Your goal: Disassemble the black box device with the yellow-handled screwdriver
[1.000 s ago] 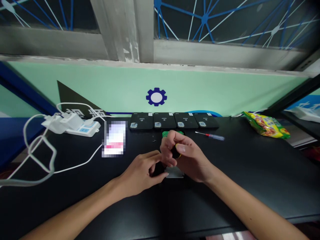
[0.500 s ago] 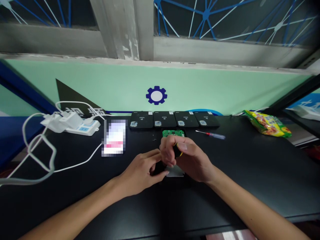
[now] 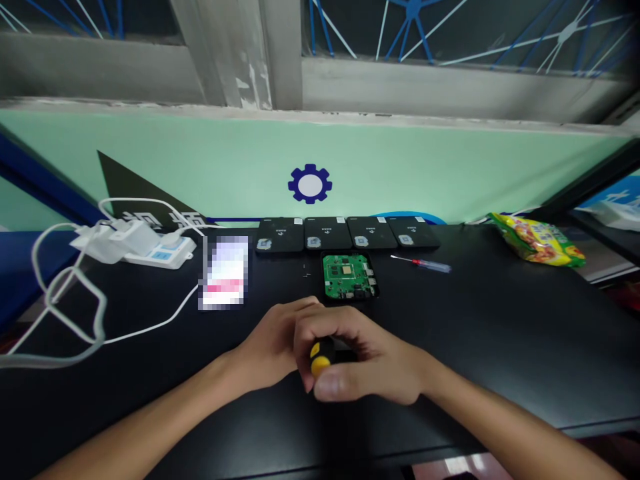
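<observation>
My right hand (image 3: 393, 367) is closed around a stubby black and yellow screwdriver handle (image 3: 321, 359), whose end points up towards me. Its shaft and tip are hidden. Pressed close behind it is my left hand (image 3: 273, 337), fingers curled round the far side and mostly covered by the right hand. What the left fingers grip cannot be made out; something dark shows in the gap under my right hand. Just beyond both hands a green circuit board (image 3: 344, 273) lies in an open black casing (image 3: 377, 292).
Several black boxes (image 3: 327, 233) stand in a row by the wall. Tiny screws (image 3: 306, 272) lie left of the board, a clear-handled screwdriver (image 3: 425, 265) to its right. Further out are a blurred-out phone (image 3: 225, 273), a power strip (image 3: 165, 253) with white cables and a snack bag (image 3: 540, 243).
Both hands have drawn nearer to me, uncovering the circuit board. My right hand has turned and shifted left, the screwdriver handle with it. The silvery plate beneath the hands is now covered.
</observation>
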`<state>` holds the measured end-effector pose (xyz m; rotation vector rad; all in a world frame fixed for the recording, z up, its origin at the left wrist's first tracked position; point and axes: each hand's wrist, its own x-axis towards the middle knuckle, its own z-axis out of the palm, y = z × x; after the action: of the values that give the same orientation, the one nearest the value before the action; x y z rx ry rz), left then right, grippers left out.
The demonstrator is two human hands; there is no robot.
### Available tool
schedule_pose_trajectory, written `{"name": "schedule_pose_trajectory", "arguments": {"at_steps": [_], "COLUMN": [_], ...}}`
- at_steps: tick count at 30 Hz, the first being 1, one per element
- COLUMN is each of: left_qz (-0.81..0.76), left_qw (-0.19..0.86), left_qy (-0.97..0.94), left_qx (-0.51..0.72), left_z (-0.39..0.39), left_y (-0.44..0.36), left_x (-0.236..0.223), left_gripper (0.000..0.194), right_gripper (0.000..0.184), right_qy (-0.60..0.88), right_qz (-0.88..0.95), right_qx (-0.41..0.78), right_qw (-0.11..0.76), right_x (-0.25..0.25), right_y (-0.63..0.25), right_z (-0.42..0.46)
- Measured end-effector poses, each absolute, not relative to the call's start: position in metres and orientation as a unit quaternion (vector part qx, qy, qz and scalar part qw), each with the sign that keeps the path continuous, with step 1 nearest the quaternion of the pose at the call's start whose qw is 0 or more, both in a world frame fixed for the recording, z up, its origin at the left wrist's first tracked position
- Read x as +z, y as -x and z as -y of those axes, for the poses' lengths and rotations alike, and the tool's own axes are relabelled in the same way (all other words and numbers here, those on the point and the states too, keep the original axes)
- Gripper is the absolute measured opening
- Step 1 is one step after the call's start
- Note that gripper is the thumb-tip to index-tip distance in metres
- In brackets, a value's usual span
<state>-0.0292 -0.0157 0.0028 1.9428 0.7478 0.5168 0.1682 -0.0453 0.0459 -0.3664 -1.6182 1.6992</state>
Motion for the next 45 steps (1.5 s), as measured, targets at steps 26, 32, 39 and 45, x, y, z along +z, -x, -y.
{"name": "schedule_pose_trajectory", "arguments": {"at_steps": [26, 32, 39, 45], "left_qz": [-0.298, -0.291, -0.290, -0.296], "left_qw": [0.364, 0.359, 0.334, 0.337], "left_qy": [-0.846, -0.851, -0.860, -0.859], "left_qx": [0.249, 0.250, 0.254, 0.247], "left_z": [0.018, 0.017, 0.018, 0.018], "left_y": [0.026, 0.025, 0.025, 0.024], "left_x": [-0.005, -0.005, -0.007, -0.005], "left_gripper": [0.009, 0.009, 0.007, 0.007], "right_gripper": [0.034, 0.034, 0.035, 0.036], "right_qy": [0.168, 0.166, 0.166, 0.160], "right_qz": [0.526, 0.508, 0.510, 0.492], "right_qx": [0.713, 0.730, 0.713, 0.716], "right_qw": [0.432, 0.426, 0.451, 0.469], "right_x": [0.026, 0.020, 0.025, 0.022], "right_y": [-0.179, -0.181, -0.178, -0.175], "right_z": [0.040, 0.038, 0.037, 0.035]}}
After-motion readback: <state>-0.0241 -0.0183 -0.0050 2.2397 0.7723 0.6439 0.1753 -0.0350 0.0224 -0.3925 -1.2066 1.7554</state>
